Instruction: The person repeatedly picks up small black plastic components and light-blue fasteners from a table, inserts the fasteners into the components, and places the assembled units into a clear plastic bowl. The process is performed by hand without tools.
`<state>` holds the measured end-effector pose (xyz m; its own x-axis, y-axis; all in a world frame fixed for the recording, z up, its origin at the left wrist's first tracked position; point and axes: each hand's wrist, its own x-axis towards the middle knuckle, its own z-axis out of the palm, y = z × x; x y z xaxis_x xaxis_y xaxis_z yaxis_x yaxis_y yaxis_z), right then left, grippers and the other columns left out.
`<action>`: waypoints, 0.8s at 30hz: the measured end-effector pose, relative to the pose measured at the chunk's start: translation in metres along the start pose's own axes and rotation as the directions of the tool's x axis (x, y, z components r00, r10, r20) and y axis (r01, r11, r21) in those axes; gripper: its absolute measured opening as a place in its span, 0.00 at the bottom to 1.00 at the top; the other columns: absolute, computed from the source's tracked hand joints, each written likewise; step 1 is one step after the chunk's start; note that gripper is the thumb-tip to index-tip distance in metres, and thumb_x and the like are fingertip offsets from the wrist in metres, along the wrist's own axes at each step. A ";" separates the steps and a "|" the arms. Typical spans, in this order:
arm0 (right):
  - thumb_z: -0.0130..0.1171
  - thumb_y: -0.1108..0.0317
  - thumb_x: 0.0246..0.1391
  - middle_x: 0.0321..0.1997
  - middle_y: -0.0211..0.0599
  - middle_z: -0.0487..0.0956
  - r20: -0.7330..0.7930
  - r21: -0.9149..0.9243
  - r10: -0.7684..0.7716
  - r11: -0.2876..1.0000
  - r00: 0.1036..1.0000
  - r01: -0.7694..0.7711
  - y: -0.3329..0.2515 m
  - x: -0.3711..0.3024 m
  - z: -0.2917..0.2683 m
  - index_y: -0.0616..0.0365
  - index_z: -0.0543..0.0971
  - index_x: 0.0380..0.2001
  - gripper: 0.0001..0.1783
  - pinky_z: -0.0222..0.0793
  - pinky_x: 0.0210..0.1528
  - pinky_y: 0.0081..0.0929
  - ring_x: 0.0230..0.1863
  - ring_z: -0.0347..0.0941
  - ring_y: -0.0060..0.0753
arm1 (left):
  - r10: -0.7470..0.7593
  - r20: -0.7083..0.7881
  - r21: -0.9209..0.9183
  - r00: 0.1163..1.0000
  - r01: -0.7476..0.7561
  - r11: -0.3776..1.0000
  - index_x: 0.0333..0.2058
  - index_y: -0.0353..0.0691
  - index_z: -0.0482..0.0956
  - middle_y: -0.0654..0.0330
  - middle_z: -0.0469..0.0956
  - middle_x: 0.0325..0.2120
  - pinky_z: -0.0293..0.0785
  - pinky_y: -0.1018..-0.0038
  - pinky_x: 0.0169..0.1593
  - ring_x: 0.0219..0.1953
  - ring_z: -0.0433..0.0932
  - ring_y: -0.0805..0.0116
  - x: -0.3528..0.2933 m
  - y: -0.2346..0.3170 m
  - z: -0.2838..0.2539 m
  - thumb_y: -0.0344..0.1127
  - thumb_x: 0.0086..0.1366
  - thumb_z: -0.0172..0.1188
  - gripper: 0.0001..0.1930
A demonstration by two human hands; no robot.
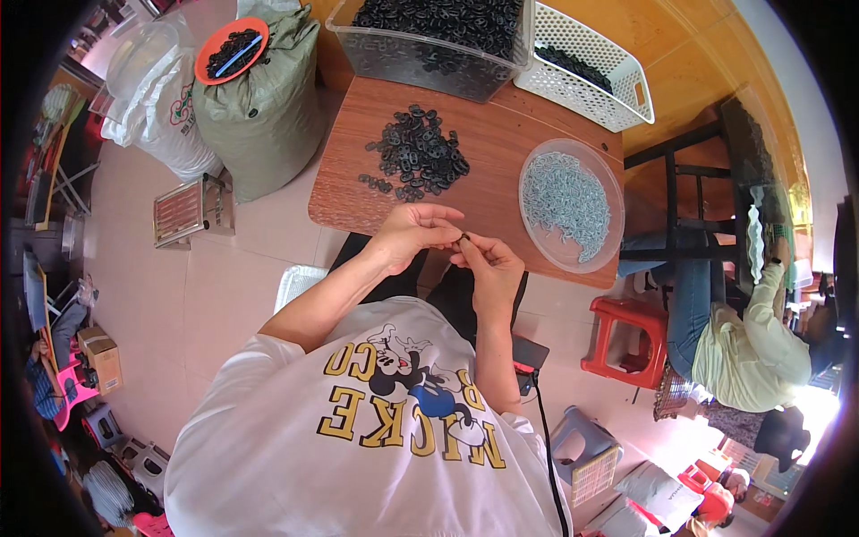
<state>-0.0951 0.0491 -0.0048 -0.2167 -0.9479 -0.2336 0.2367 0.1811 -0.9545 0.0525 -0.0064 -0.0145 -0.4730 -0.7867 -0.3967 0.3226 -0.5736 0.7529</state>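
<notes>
My left hand and my right hand meet at the near edge of the brown table. Between their fingertips, both pinch a small dark piece; its exact kind is too small to make out. Beyond my hands lies a loose pile of black oval plastic pieces, with a few spread at its left. To the right, a round clear tray holds many small silvery metal parts, thin like screws or pins.
A clear bin and a white perforated basket, both with black pieces, stand at the far side. Sacks stand left, one topped by an orange bowl. A red stool and a seated person are at right.
</notes>
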 end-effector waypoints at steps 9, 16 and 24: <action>0.58 0.78 0.50 0.29 0.41 0.80 0.027 0.019 0.010 1.000 1.000 -0.011 0.001 -0.004 0.001 0.70 0.77 0.33 0.06 0.71 0.29 0.16 0.26 0.76 0.24 | 0.023 -0.053 -0.010 0.998 -0.023 1.000 0.43 0.29 0.73 0.55 0.79 0.31 0.74 0.82 0.35 0.30 0.77 0.73 -0.009 -0.003 -0.003 0.23 0.55 0.61 0.16; 0.57 0.78 0.51 0.29 0.41 0.79 0.017 -0.055 0.025 0.998 1.000 -0.024 0.000 -0.006 0.008 0.70 0.77 0.32 0.06 0.71 0.28 0.15 0.25 0.76 0.24 | -0.002 -0.028 -0.036 1.000 0.001 0.999 0.44 0.29 0.73 0.55 0.79 0.32 0.75 0.81 0.36 0.31 0.77 0.73 -0.010 -0.003 -0.007 0.23 0.55 0.61 0.17; 0.58 0.79 0.49 0.28 0.42 0.79 0.015 -0.013 0.034 0.999 0.999 -0.034 0.005 -0.006 0.006 0.71 0.77 0.32 0.06 0.71 0.28 0.16 0.24 0.75 0.24 | 0.007 -0.071 0.023 0.997 -0.005 1.000 0.43 0.28 0.73 0.54 0.79 0.31 0.74 0.82 0.35 0.30 0.78 0.73 -0.013 -0.004 -0.010 0.24 0.55 0.61 0.16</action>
<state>-0.0868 0.0540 -0.0070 -0.1942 -0.9450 -0.2631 0.2314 0.2165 -0.9485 0.0654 0.0041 -0.0177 -0.4116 -0.8047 -0.4278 0.3056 -0.5641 0.7671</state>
